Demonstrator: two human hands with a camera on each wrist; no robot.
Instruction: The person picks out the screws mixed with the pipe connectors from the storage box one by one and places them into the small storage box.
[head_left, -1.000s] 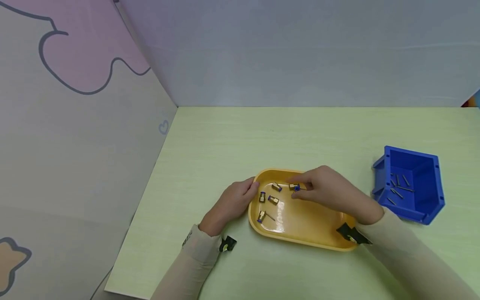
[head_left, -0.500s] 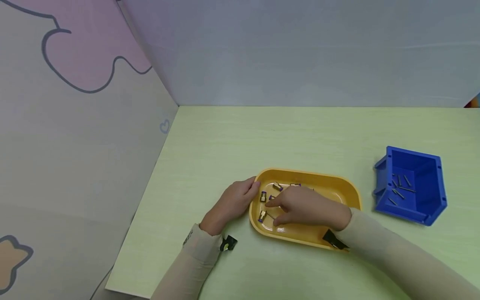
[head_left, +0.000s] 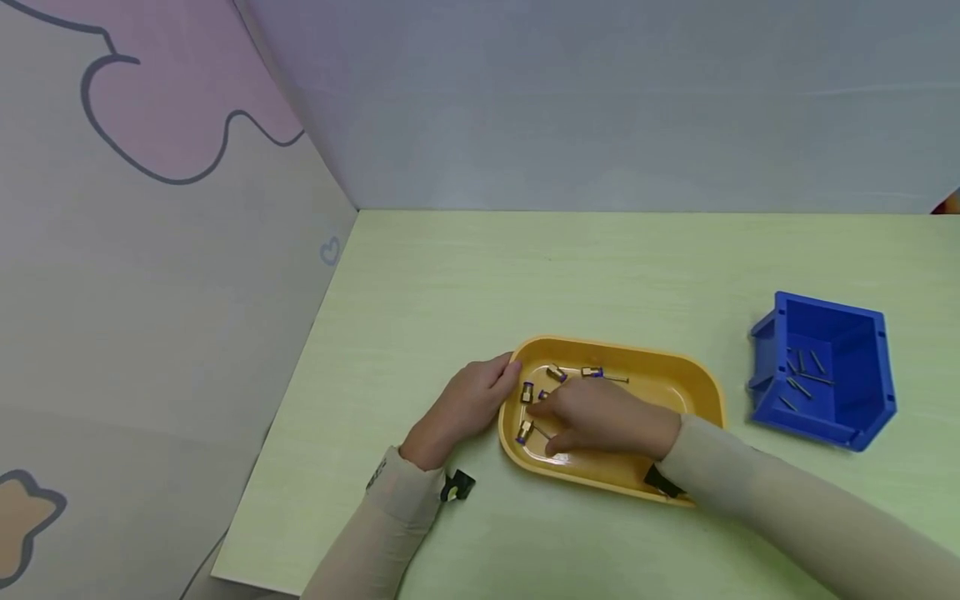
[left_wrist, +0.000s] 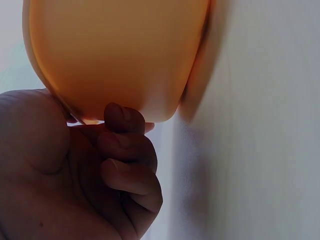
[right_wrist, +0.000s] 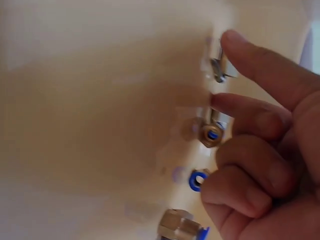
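Note:
A yellow tray (head_left: 675,367) lies on the pale green table, and in the left wrist view its underside (left_wrist: 115,55) fills the frame. My left hand (head_left: 504,377) grips the tray's left rim, fingers (left_wrist: 125,145) curled under the edge. My right hand (head_left: 547,410) reaches into the left part of the tray, fingers loosely curled over several brass fittings with blue ends (head_left: 556,374). One fingertip (right_wrist: 225,102) touches a brass fitting (right_wrist: 212,134). Nothing shows as clasped in that hand. Another fitting (head_left: 592,372) with a thin pin beside it lies near the far rim.
A blue bin (head_left: 862,392) holding several thin metal pins stands to the right of the tray. Panel walls close off the table at the back and on the left. Bare green tabletop (head_left: 525,267) stretches behind the tray.
My right hand has moved from the fitting near the tray's far rim down and left to the fittings at the left end. The left hand has kept its hold on the rim.

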